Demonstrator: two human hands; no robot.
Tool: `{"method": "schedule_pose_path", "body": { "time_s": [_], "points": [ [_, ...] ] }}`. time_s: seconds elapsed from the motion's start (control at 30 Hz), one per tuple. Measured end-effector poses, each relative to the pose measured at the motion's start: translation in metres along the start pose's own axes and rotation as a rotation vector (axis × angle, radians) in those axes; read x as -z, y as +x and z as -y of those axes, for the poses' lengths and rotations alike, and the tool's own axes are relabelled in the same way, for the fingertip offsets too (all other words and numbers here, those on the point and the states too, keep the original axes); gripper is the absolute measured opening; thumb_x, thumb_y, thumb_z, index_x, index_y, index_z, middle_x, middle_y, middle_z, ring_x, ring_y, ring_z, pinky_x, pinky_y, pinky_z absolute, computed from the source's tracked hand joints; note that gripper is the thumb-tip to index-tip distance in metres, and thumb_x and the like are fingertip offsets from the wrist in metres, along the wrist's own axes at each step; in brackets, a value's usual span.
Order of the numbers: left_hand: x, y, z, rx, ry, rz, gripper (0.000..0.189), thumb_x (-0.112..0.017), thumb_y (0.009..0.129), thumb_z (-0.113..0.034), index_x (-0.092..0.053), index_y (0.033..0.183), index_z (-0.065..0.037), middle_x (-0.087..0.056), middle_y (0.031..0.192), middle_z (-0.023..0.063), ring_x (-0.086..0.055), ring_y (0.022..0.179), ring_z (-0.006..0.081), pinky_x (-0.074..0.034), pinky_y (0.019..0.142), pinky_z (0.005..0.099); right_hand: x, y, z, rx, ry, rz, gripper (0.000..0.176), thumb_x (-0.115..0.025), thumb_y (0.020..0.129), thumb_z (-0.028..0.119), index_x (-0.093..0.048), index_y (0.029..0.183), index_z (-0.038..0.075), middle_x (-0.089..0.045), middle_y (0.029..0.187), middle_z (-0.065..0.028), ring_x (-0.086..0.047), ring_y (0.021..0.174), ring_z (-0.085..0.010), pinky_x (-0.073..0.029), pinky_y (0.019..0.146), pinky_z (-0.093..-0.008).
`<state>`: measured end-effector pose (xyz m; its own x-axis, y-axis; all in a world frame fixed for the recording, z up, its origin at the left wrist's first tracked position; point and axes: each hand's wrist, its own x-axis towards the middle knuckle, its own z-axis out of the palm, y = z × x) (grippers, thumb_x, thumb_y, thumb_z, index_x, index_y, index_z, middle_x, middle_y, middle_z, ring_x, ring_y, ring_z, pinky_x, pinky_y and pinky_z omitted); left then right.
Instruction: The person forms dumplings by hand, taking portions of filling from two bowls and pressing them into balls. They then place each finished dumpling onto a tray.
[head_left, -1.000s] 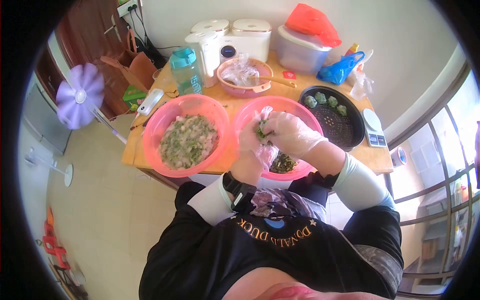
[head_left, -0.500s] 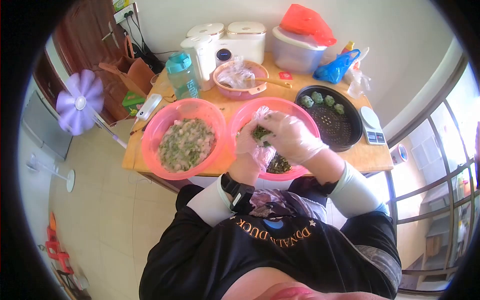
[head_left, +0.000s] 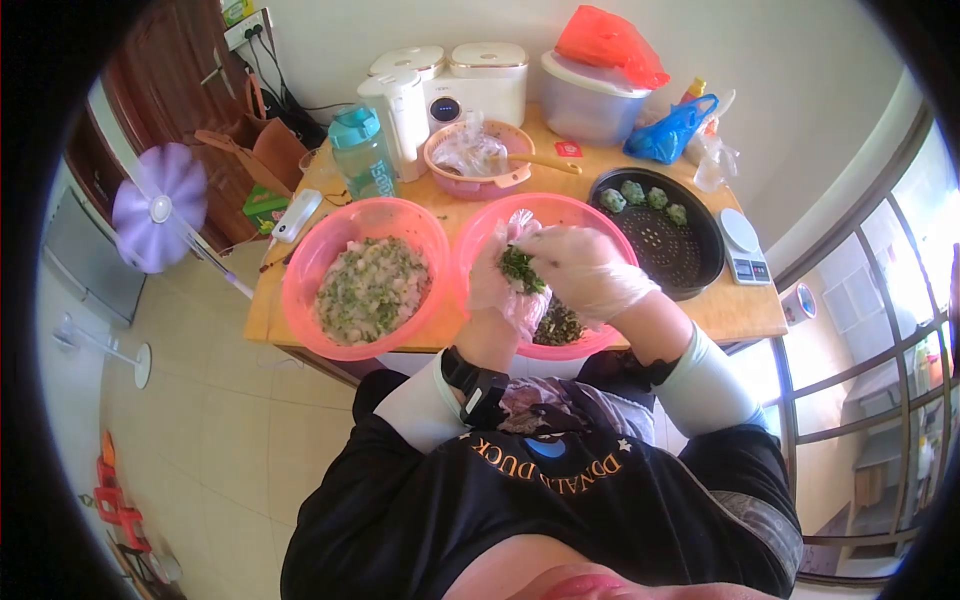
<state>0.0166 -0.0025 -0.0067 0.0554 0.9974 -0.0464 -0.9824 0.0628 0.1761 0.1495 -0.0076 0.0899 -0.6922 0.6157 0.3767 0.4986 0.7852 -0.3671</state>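
Observation:
Over the right pink basin (head_left: 622, 232), my left hand (head_left: 492, 280), in a clear plastic glove, is cupped around a clump of chopped greens (head_left: 520, 270). My right hand (head_left: 588, 272), gloved the same way, has its fingers bent together at the clump's right edge. What its fingertips pinch, if anything, is hidden. Below the hands, dark chopped filling (head_left: 558, 326) lies in that basin. To the left, another pink basin (head_left: 298, 300) holds a pale and green chopped mixture (head_left: 372, 290). Several green balls (head_left: 632, 194) sit along the back of a round black perforated tray (head_left: 665, 255) on the right.
A white kitchen scale (head_left: 740, 235) stands right of the tray. Behind the basins are a teal bottle (head_left: 362, 155), a smaller pink bowl (head_left: 470, 185) with a plastic bag and wooden-handled utensil, a white appliance (head_left: 487, 85), a lidded tub (head_left: 592, 105) and a blue bag (head_left: 670, 135).
The fingers of my right hand have shifted slightly off the clump, so more of the greens shows in my left palm. The basins and tray stay in place.

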Motion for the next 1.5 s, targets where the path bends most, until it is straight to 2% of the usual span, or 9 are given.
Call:
{"method": "schedule_pose_path", "body": {
  "time_s": [0.17,0.27,0.63,0.73,0.8,1.03,1.33,1.43,1.5],
  "points": [
    [-0.022,-0.012,-0.005,-0.033,-0.087,-0.137,0.028,-0.053,0.101,-0.028,-0.062,0.114,-0.005,-0.067,0.105,0.0092,-0.065,0.104,0.0285,-0.053,0.097,0.0448,0.006,-0.013,-0.002,-0.341,0.168,-0.022,0.022,-0.068,0.087,0.015,-0.072,0.107,0.007,-0.066,0.088,-0.0180,-0.066,0.080,-0.0288,-0.052,0.076,-0.0377],
    [-0.005,-0.002,-0.004,0.084,-0.147,0.214,0.024,-0.051,0.103,-0.028,-0.060,0.110,-0.007,-0.063,0.096,0.0069,-0.061,0.099,0.0262,-0.052,0.096,0.0442,-0.015,-0.014,0.000,-0.419,0.265,0.029,0.019,-0.069,0.086,0.014,-0.072,0.103,0.006,-0.067,0.086,-0.0187,-0.067,0.080,-0.0318,-0.052,0.077,-0.0392],
    [0.001,-0.005,-0.001,0.007,-0.003,0.139,0.023,-0.049,0.102,-0.024,-0.057,0.109,-0.004,-0.059,0.108,0.0100,-0.058,0.111,0.0267,-0.046,0.105,0.0445,-0.040,0.001,-0.003,-0.310,0.006,-0.147,0.019,-0.056,0.090,0.011,-0.073,0.095,0.008,-0.067,0.098,-0.0213,-0.067,0.090,-0.0387,-0.054,0.082,-0.0452],
    [0.016,0.007,-0.002,0.044,-0.163,0.497,0.026,-0.050,0.102,-0.024,-0.059,0.114,-0.003,-0.063,0.114,0.0116,-0.059,0.115,0.0274,-0.046,0.107,0.0448,-0.002,0.005,0.008,-0.059,-0.352,0.261,0.023,-0.056,0.091,0.013,-0.074,0.106,0.010,-0.067,0.100,-0.0218,-0.067,0.092,-0.0361,-0.053,0.082,-0.0435],
    [0.012,0.002,-0.004,0.001,-0.101,0.330,0.029,-0.051,0.099,-0.024,-0.060,0.117,-0.002,-0.065,0.116,0.0136,-0.062,0.114,0.0298,-0.047,0.106,0.0459,0.006,0.006,0.012,-0.398,0.132,-0.010,0.028,-0.058,0.091,0.015,-0.073,0.114,0.011,-0.067,0.098,-0.0205,-0.068,0.091,-0.0353,-0.053,0.083,-0.0422],
    [0.003,-0.002,-0.004,0.011,-0.087,0.084,0.034,-0.052,0.101,-0.025,-0.061,0.123,-0.002,-0.068,0.120,0.0142,-0.065,0.112,0.0304,-0.050,0.106,0.0462,-0.012,0.010,0.013,-0.400,0.369,0.020,0.026,-0.061,0.090,0.014,-0.068,0.112,0.004,-0.066,0.097,-0.0229,-0.065,0.090,-0.0419,-0.052,0.083,-0.0463],
    [0.023,0.004,-0.008,0.058,-0.076,0.364,0.036,-0.054,0.096,-0.021,-0.058,0.125,-0.001,-0.065,0.124,0.0159,-0.062,0.119,0.0335,-0.048,0.107,0.0509,-0.027,0.009,-0.004,0.060,-0.243,0.082,0.015,-0.058,0.088,0.008,-0.069,0.096,0.003,-0.069,0.094,-0.0188,-0.066,0.091,-0.0378,-0.052,0.079,-0.0440],
    [-0.008,-0.009,-0.007,-0.044,-0.001,0.058,0.028,-0.055,0.095,-0.022,-0.059,0.114,-0.001,-0.063,0.109,0.0125,-0.061,0.109,0.0287,-0.049,0.103,0.0442,-0.003,0.004,0.009,-0.187,-0.001,-0.063,0.020,-0.061,0.091,0.014,-0.071,0.104,0.003,-0.069,0.092,-0.0179,-0.067,0.087,-0.0337,-0.052,0.079,-0.0407],
    [0.002,-0.003,-0.012,-0.006,-0.033,0.233,0.029,-0.054,0.096,-0.022,-0.058,0.115,-0.001,-0.062,0.110,0.0121,-0.059,0.110,0.0282,-0.048,0.103,0.0442,0.006,0.001,0.022,-0.316,0.123,-0.021,0.024,-0.064,0.091,0.017,-0.071,0.109,0.003,-0.069,0.092,-0.0171,-0.067,0.086,-0.0307,-0.052,0.079,-0.0391]
  ]
}}
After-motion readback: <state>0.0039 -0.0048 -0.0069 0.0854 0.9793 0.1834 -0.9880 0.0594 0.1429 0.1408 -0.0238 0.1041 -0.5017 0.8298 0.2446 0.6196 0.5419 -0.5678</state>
